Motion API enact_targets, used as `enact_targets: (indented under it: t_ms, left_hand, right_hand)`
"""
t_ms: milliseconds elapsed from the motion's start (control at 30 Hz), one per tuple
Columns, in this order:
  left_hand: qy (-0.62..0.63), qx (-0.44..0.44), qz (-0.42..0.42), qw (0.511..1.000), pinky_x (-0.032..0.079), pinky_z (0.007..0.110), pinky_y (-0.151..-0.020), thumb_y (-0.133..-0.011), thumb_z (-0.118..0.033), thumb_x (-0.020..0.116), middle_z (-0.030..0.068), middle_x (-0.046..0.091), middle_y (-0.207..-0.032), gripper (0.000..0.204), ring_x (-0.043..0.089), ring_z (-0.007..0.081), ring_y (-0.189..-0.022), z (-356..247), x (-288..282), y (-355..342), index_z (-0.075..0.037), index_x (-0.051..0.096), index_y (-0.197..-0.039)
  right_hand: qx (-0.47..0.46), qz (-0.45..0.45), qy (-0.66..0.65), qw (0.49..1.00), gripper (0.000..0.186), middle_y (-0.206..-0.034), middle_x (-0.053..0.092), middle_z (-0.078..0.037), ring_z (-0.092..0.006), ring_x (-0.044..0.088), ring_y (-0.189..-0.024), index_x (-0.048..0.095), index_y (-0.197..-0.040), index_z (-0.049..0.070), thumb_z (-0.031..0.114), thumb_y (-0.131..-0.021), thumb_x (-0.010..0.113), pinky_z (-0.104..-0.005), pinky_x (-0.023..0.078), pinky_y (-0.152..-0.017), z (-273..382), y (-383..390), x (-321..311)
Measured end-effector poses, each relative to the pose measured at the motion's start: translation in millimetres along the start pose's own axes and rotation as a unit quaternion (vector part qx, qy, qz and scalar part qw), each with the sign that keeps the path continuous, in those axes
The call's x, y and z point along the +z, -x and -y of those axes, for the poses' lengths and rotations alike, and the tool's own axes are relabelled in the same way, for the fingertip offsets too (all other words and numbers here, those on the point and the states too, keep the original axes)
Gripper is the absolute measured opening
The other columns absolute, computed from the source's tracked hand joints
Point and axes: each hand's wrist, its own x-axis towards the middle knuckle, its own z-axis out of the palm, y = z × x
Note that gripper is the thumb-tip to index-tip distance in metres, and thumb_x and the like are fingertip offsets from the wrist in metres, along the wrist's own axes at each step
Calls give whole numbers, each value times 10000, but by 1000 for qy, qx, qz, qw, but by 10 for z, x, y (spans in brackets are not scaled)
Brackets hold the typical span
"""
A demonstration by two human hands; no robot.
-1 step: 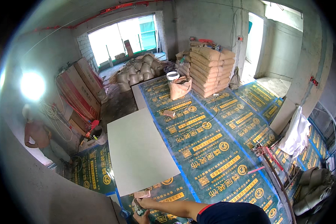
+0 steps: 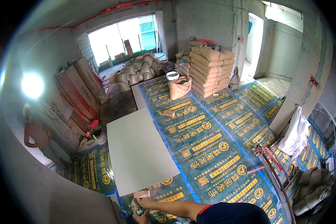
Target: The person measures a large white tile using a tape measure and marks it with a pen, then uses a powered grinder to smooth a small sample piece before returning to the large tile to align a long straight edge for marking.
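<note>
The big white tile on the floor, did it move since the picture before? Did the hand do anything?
Nothing visibly changed. The big white tile lies flat in the same spot on the blue floor sheet, and the hand is by the tile's near edge exactly as before, beside the small pinkish block.

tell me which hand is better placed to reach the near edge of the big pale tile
Probably the left hand: it is stretched out just short of the tile's near edge, beside a small pinkish block. The right hand is not in view.
</note>
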Motion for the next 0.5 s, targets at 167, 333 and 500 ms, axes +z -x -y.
enact_targets:
  t_ms: [167,333,500]
  left_hand:
    - [-18,-21,3,1000,487,372,-671,-782,-281,878,93,653,-1064,615,601,196,-845,-105,163,-5,-1,598,-1252]
    - [-143,-151,-100,973,555,423,-845,-661,-109,883,140,387,-1287,838,532,294,-1148,-233,13,100,71,447,-1353]
    - [-135,-229,-116,957,352,532,-1122,-669,-258,917,192,223,-1564,1038,304,387,-1412,-301,204,103,17,340,-1487]
  right_hand:
    - [-144,-72,37,986,490,-1007,703,-245,-451,677,-942,630,-1055,37,415,-1008,322,-540,527,-860,-398,-226,77]
    - [-267,-74,64,959,402,-1014,667,-219,-412,649,-976,603,-992,31,361,-1012,374,-504,509,-873,-279,-76,123]
    - [-403,-68,71,910,357,-923,631,-230,-418,615,-917,616,-928,36,320,-1013,418,-499,473,-812,-486,-163,-165]
